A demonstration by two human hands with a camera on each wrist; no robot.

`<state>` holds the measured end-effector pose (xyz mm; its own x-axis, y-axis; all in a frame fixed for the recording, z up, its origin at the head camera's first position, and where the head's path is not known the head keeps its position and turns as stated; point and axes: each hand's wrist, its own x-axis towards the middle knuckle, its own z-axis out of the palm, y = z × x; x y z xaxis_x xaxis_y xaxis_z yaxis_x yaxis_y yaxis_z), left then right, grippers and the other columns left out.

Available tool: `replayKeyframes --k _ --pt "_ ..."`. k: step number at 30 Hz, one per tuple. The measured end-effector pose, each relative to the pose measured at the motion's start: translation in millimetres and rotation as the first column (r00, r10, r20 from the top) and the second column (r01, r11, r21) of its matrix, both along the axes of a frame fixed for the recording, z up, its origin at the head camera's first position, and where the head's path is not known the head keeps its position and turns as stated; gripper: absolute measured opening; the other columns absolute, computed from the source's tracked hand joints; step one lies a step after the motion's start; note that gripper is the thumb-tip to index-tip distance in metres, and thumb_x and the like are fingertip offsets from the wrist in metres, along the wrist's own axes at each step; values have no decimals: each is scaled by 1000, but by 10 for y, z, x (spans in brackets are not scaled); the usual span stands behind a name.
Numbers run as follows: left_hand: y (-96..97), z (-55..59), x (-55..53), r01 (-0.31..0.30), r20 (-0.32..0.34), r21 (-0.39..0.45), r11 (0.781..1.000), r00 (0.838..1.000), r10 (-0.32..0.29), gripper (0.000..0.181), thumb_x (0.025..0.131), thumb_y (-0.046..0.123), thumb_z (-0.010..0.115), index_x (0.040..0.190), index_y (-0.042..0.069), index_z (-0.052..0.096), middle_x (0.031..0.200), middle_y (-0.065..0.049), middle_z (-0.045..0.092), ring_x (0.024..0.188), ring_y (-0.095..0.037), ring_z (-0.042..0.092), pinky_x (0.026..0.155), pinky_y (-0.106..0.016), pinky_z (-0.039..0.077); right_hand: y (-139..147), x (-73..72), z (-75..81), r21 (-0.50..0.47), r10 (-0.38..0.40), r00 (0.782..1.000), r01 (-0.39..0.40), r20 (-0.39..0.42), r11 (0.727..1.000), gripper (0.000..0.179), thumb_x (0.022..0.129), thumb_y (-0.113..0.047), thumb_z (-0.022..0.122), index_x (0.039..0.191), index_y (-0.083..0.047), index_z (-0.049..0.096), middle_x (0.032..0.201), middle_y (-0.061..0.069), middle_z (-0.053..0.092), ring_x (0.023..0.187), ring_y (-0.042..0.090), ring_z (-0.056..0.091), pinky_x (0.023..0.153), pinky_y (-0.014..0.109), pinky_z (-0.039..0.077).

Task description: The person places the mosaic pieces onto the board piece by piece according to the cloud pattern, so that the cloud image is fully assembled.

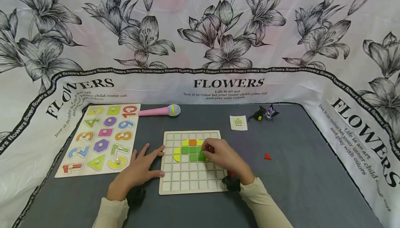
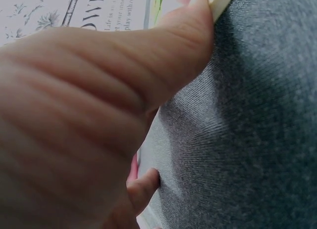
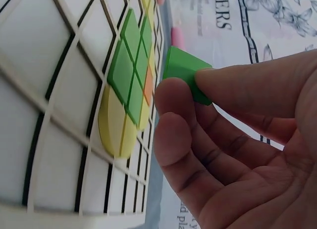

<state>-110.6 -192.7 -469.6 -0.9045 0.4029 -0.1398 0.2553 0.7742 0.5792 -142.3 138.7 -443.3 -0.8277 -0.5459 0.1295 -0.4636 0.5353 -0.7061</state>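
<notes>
A square wooden grid board (image 1: 175,185) lies on the table with green square tiles (image 1: 185,149), an orange square tile (image 1: 192,142) and yellow rounded tiles (image 1: 177,154) in its cells. Between thumb and fingertips, my right hand (image 1: 222,155) pinches a green square tile (image 3: 184,68) just above the right part of this pattern. The held tile is tilted and apart from the board in the right wrist view. My left hand (image 1: 140,167) lies with spread fingers at the board's left edge, its thumb (image 2: 185,46) against the side.
Left of the board lies a number-and-shape puzzle (image 1: 101,132), with a pink toy microphone (image 1: 159,111) beside it. Behind to the right are a small pattern card (image 1: 238,123) and a dark hair-clip-like item (image 1: 265,113). One red triangle (image 1: 267,156) lies at right; another red piece (image 1: 232,174) is partly hidden.
</notes>
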Motion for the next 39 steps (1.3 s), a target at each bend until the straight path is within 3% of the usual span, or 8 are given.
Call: replayKeyframes --k 11,19,33,39 --pt "-43 -56 -22 3 12 21 1000 1000 -3 91 92 36 86 167 12 39 154 -6 60 158 -55 12 118 -79 -4 -317 -36 -53 16 45 999 -46 22 999 9 97 2 69 99 -6 73 89 -5 68 80 10 62 75 33 55" --pt "-43 -51 -19 -3 23 18 1000 1000 3 91 92 37 86 167 13 40 154 -4 59 159 -53 12 119 -78 -4 -518 -79 -124 -1 74 997 -74 10 997 12 95 5 71 98 -7 73 88 -5 68 78 9 61 73 30 55" --pt "-37 -35 -8 -6 20 11 1000 1000 6 91 93 37 85 167 13 39 155 -4 59 159 -53 12 119 -79 -3 -659 -102 -197 68 52 998 -49 -46 996 11 92 6 74 94 -5 75 86 -2 67 74 10 58 70 29 51" --pt "-25 -16 -11 -6 15 4 1000 1000 6 91 92 37 86 167 12 40 155 -6 59 158 -54 13 119 -79 -2 -662 -108 -239 76 66 990 -57 -122 995 11 90 7 73 93 -4 76 87 2 64 77 15 56 70 30 50"
